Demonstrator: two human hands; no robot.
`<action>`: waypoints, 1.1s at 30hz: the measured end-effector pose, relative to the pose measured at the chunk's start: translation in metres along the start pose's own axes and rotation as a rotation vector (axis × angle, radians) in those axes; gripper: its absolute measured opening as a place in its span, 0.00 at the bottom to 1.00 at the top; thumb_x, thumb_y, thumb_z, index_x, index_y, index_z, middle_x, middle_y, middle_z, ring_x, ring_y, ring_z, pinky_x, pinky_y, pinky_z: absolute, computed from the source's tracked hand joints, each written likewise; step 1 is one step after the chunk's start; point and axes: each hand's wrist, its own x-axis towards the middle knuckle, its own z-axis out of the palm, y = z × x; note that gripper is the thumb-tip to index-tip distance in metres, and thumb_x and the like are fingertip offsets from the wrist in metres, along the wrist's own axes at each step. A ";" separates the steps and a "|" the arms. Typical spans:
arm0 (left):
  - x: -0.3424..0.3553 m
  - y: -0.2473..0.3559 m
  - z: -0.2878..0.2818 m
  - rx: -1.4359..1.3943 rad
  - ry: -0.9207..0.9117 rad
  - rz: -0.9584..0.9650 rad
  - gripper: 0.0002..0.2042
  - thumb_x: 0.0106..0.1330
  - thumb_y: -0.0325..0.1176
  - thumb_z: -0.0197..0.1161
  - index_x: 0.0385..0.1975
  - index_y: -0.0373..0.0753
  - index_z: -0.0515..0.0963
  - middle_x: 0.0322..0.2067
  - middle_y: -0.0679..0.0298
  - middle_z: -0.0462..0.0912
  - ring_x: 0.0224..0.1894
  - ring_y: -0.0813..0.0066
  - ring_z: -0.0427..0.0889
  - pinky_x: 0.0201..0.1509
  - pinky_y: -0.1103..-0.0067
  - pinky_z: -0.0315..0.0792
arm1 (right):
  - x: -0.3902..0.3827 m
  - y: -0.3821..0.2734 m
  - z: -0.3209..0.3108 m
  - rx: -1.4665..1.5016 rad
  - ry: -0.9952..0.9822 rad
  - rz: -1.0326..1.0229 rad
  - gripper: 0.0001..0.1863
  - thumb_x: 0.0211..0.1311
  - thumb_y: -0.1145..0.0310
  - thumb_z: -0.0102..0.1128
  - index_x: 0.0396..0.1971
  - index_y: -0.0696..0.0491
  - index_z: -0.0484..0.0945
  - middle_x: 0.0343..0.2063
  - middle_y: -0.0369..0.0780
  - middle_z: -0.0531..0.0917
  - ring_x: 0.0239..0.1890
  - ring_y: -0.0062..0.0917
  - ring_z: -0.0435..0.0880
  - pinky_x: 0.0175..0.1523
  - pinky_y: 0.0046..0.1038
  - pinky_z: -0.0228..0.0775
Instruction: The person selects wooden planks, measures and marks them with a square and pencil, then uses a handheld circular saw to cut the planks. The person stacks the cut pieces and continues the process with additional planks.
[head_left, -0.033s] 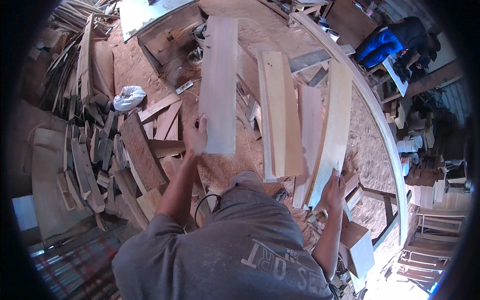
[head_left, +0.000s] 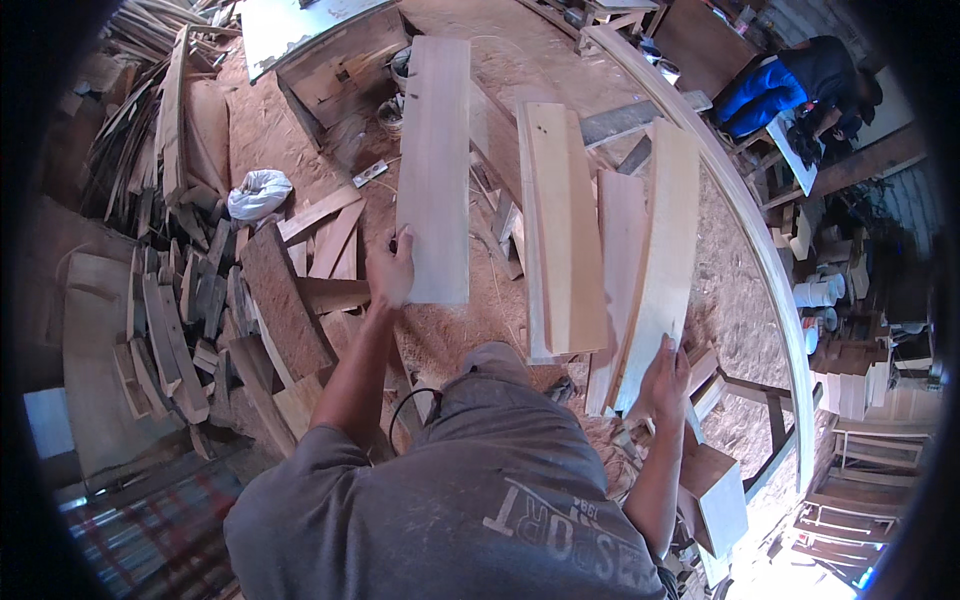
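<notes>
So the left hand (head_left: 390, 272) is clamped on the near corner of a long flat plank (head_left: 436, 165), thumb on top and fingers wrapped under the edge, holding it out lengthwise away from the body so the whole face shows, looks like the easiest way to eyeball a board that long. The right hand (head_left: 665, 378) grips the near end of a paler plank (head_left: 658, 255), fingers curled round its edge, and that one sits tilted up on its side, leaning against the neighbours rather than lying flat. Between the two hands there's a stack of boards (head_left: 562, 235) lying roughly parallel, a thicker yellowish one on top with cleaner sawn edges. All of it is raw, unfinished timber, matte and dusty, smooth faces, square ends. The ground is thick with sawdust (head_left: 300, 130). Off to the left is a jumble of offcuts (head_left: 190, 310), darker and rougher, plus a knotted white bag (head_left: 257, 192). A long curved wooden rail (head_left: 750, 240) sweeps along the right side, and another person in blue (head_left: 775, 90) is crouched beyond it.
</notes>
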 end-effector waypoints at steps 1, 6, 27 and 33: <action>0.004 -0.009 0.001 0.029 0.002 -0.029 0.19 0.80 0.44 0.63 0.53 0.32 0.86 0.39 0.55 0.91 0.42 0.70 0.88 0.51 0.70 0.79 | 0.003 -0.006 0.006 -0.019 -0.017 -0.003 0.31 0.82 0.49 0.57 0.63 0.64 0.80 0.50 0.52 0.87 0.55 0.35 0.84 0.60 0.38 0.75; -0.009 -0.031 0.025 -0.110 -0.027 -0.125 0.19 0.78 0.44 0.65 0.54 0.35 0.87 0.41 0.52 0.92 0.44 0.66 0.90 0.51 0.70 0.80 | 0.032 -0.060 0.046 0.051 -0.138 0.074 0.29 0.78 0.46 0.64 0.54 0.63 0.84 0.39 0.44 0.89 0.43 0.30 0.86 0.51 0.35 0.77; 0.029 -0.013 0.134 -0.093 -0.221 -0.213 0.24 0.71 0.44 0.67 0.58 0.32 0.83 0.50 0.41 0.89 0.55 0.44 0.88 0.62 0.57 0.80 | 0.101 -0.074 0.085 0.089 -0.539 0.272 0.28 0.69 0.51 0.75 0.56 0.60 0.85 0.46 0.42 0.88 0.46 0.29 0.86 0.54 0.36 0.81; 0.006 0.024 0.127 0.072 -0.002 -0.012 0.31 0.69 0.42 0.70 0.67 0.29 0.73 0.62 0.38 0.80 0.66 0.41 0.80 0.70 0.55 0.74 | 0.076 -0.028 0.045 0.191 -0.530 0.346 0.31 0.67 0.45 0.78 0.53 0.57 0.82 0.45 0.39 0.87 0.45 0.28 0.88 0.51 0.36 0.84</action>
